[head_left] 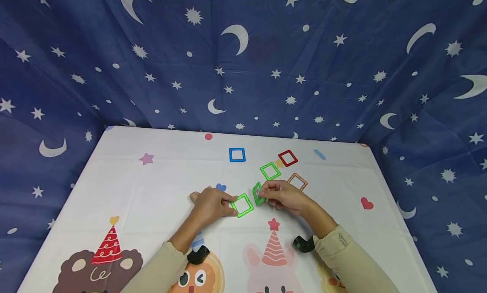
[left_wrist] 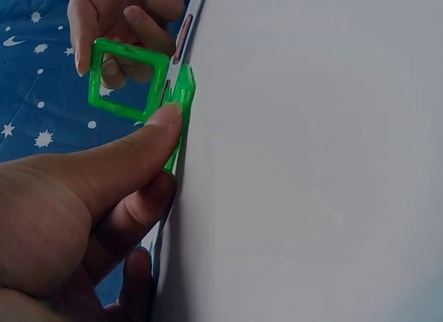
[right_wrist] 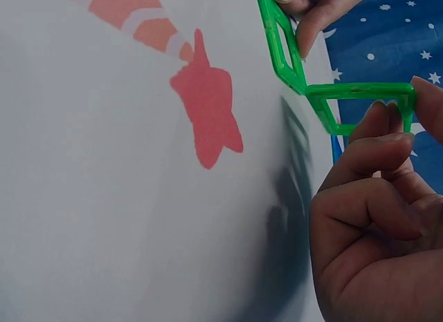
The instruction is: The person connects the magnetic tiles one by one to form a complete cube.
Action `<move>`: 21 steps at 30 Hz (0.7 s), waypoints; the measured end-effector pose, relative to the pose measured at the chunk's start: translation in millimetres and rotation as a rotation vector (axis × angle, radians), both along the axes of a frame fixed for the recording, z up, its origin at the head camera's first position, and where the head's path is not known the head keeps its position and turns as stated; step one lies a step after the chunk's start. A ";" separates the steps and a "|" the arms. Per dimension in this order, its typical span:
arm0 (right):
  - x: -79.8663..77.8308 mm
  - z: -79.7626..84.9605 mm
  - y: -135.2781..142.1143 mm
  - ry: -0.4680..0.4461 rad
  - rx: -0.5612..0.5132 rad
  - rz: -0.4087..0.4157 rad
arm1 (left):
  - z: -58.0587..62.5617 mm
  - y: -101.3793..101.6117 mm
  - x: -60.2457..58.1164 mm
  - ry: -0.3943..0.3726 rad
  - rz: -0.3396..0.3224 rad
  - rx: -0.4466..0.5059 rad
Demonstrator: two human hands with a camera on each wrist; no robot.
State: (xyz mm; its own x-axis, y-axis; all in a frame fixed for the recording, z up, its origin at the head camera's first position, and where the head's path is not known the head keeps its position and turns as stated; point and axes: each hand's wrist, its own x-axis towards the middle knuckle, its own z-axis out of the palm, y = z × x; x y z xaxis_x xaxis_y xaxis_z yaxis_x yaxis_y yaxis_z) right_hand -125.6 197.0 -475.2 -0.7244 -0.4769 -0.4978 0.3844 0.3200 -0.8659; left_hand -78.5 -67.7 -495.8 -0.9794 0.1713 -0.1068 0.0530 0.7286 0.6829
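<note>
My left hand (head_left: 211, 206) pinches a green square magnetic tile (head_left: 249, 201) by its left side, low over the white cloth. Its thumb presses on the tile's face in the left wrist view. A second green square tile (right_wrist: 360, 91) is pinched between the thumb and fingers of my right hand (head_left: 283, 195). That tile stands steeply tilted, facing the left hand's tile. In the right wrist view, one edge of it meets the left hand's tile (right_wrist: 273, 41) at a corner; the head view shows them side by side. Whether they truly touch, I cannot tell.
Beyond the hands lie a blue square tile (head_left: 237, 160), a red one (head_left: 294, 155), a third green one (head_left: 264, 174) and an orange one (head_left: 301, 178), partly behind the right hand. A star-printed blue curtain (head_left: 258, 98) rises behind the table's back edge.
</note>
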 end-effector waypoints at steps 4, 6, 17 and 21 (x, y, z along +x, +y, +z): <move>-0.4 -1.5 -0.3 0.015 0.005 0.008 | -0.5 0.6 0.7 0.006 0.005 -0.003; -0.4 -2.7 -0.4 0.023 0.004 0.013 | 0.1 1.0 1.0 0.013 0.008 -0.007; -5.0 -3.8 -7.3 0.077 0.053 0.113 | 0.5 1.8 0.6 0.022 0.016 -0.018; -7.0 -1.7 -12.5 0.112 0.076 0.172 | -0.2 1.6 0.0 0.020 0.009 -0.025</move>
